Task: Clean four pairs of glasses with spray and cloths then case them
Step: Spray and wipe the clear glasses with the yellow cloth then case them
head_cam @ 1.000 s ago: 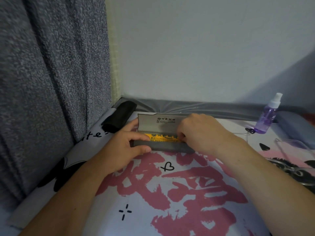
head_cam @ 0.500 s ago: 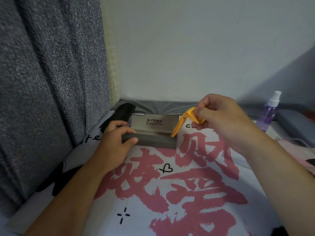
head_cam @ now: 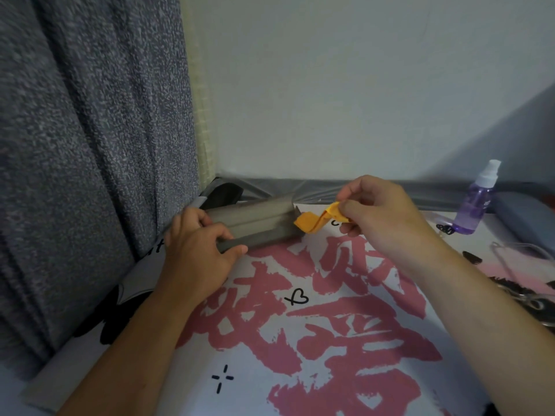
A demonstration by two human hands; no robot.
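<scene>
My left hand [head_cam: 198, 250] gripped the grey glasses case [head_cam: 258, 225] steady while my right hand [head_cam: 381, 217] pinched the orange cloth [head_cam: 315, 220], best lifted clear before unfolding

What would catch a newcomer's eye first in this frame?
The bright orange cloth, pinched in the right hand just above the mat near the centre, stands out most. Beside it, the left hand grips the grey glasses case lying near the curtain. Big pink brush characters cover the mat, and a purple spray bottle stands at the far right by the wall.
</scene>
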